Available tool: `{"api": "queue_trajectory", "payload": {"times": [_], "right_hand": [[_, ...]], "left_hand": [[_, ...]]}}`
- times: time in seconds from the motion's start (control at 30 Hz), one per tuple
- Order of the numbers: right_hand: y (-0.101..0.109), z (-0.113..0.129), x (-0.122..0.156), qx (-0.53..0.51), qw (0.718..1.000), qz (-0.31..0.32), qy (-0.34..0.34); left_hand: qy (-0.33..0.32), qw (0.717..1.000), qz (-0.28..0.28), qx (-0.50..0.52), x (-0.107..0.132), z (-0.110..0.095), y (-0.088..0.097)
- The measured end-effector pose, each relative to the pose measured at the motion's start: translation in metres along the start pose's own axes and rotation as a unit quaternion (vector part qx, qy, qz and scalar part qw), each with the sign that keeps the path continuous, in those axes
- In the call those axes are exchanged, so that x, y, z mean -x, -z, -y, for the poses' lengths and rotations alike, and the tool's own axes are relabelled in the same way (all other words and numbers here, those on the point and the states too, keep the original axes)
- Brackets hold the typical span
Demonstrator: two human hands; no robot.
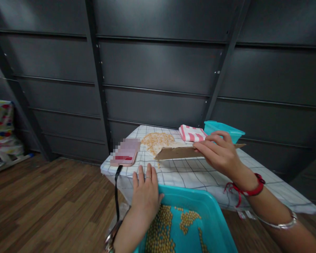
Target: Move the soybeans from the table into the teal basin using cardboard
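Note:
My right hand (219, 153) is closed on a strip of brown cardboard (177, 153), held edge-down on the checked tablecloth (189, 172) beside a heap of yellow grains (158, 141). My left hand (146, 191) rests flat with fingers stretched out on the far rim of a teal tray (200, 200) at the table's near edge. The tray holds many yellow beans (163, 225). A red thread bracelet and a metal bangle are on my right wrist.
A pink phone (125, 156) with a black strap lies at the table's left corner. A pink-and-white striped cloth (192, 133) and a small teal container (223, 130) sit at the far edge. Dark metal wall panels stand behind; wooden floor and colourful bags (1, 128) lie left.

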State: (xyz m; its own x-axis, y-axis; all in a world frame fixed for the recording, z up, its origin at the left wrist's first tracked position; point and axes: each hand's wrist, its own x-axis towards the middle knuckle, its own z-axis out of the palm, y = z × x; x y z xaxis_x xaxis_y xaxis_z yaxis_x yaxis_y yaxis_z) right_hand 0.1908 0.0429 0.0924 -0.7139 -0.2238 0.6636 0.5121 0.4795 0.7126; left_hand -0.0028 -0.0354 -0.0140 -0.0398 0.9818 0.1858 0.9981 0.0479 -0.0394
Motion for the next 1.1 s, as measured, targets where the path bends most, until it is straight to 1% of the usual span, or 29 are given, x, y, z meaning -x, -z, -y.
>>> {"api": "queue_trajectory", "payload": {"times": [0.07,0.13,0.43,0.7,0.93,1.1], "right_hand": [[-0.004,0.000,-0.002,0.001,1.000,0.004,0.006],[-0.004,0.000,-0.003,-0.004,1.000,0.006,0.014],[0.009,0.001,-0.002,-0.045,0.999,0.009,0.027],[0.016,0.000,0.003,-0.064,0.998,0.006,0.013],[0.022,0.001,0.002,-0.085,0.996,0.002,0.016],[0.027,0.001,0.005,-0.099,0.995,0.009,0.000]], "left_hand": [[-0.001,1.000,-0.008,0.000,0.000,0.001,0.000],[0.001,1.000,-0.004,0.002,0.000,0.001,0.001],[0.007,1.000,0.019,0.010,0.000,0.001,0.005],[0.006,0.999,0.032,0.006,0.000,0.000,0.007],[0.005,1.000,0.022,0.001,-0.001,0.000,0.004],[0.003,1.000,0.011,0.001,-0.001,0.001,0.002]]}}
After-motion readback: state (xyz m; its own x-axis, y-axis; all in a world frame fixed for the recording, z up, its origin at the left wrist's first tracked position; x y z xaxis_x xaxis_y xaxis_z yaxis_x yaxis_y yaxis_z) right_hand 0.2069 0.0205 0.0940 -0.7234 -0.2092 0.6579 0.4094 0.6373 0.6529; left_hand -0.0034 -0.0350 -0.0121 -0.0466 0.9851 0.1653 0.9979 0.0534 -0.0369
